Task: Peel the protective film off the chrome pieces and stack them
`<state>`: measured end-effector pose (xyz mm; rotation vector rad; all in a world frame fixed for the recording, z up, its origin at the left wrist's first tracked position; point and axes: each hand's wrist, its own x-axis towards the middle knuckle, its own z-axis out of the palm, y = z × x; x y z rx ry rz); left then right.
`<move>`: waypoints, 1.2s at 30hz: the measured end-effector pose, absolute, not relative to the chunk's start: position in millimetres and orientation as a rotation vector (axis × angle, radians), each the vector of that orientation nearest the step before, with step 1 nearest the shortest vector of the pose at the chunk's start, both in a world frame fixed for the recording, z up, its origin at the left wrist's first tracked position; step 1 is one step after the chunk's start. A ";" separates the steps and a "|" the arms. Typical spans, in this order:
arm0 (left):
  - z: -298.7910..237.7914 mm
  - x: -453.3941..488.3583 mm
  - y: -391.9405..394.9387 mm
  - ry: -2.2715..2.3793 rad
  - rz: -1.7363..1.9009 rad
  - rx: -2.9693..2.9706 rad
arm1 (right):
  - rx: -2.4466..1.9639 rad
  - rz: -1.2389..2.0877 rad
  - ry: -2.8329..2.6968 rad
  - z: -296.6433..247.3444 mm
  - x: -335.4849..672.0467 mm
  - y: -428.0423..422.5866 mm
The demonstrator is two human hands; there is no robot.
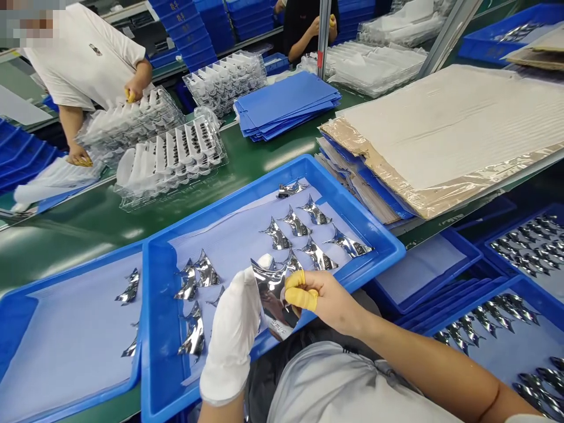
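Note:
My left hand, in a white glove, and my right hand, with yellow finger cots on two fingers, both grip one shiny silver metal part over the near edge of a blue tray. The part stands upright between them. Several more shiny pointed parts lie on pale lining sheet inside that tray. My right forearm reaches in from the lower right.
A second blue tray with a few parts sits at left. Stacked blue trays of parts stand at right. Across the green belt, a person in white handles clear blister trays. Blue sheets and wrapped boards lie behind.

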<state>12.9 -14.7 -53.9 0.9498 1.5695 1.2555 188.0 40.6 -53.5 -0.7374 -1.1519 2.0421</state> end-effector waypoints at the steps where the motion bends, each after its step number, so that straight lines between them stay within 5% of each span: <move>1: -50.4 15.1 -14.4 1.525 1.243 0.932 | -0.747 2.018 -1.188 -52.1 189.6 40.7; 18: -51.1 24.1 -12.8 1.407 1.472 0.765 | -0.555 1.310 -1.900 -41.3 205.3 31.5; 28: -42.9 24.9 -13.0 1.550 1.342 0.872 | -0.767 2.094 -1.295 -43.9 205.9 35.4; 36: -32.9 37.0 -7.7 1.478 1.122 0.889 | -0.784 2.135 -1.164 -49.6 202.6 41.5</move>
